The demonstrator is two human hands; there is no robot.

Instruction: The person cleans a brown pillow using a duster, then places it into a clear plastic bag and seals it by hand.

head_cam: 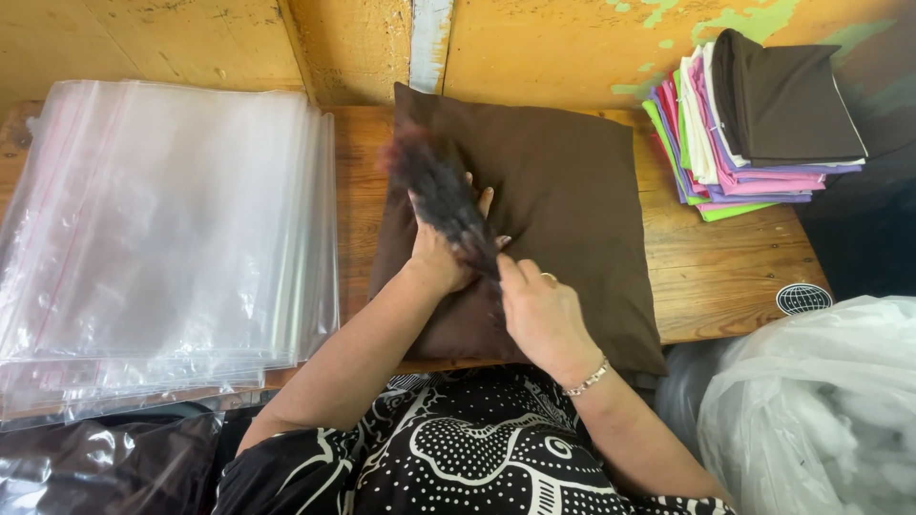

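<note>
A dark brown pillow lies on the wooden table in front of me. My left hand rests flat on the pillow's left part, fingers spread. My right hand grips the lower end of a dark fuzzy brush, which lies across my left hand and points up and to the left. The brush's far end is blurred by motion.
A thick stack of clear plastic bags fills the table's left side. Folded covers in brown, pink, white, purple and green are piled at the back right. A big clear bag of white stuffing sits at lower right. A yellow wall stands behind.
</note>
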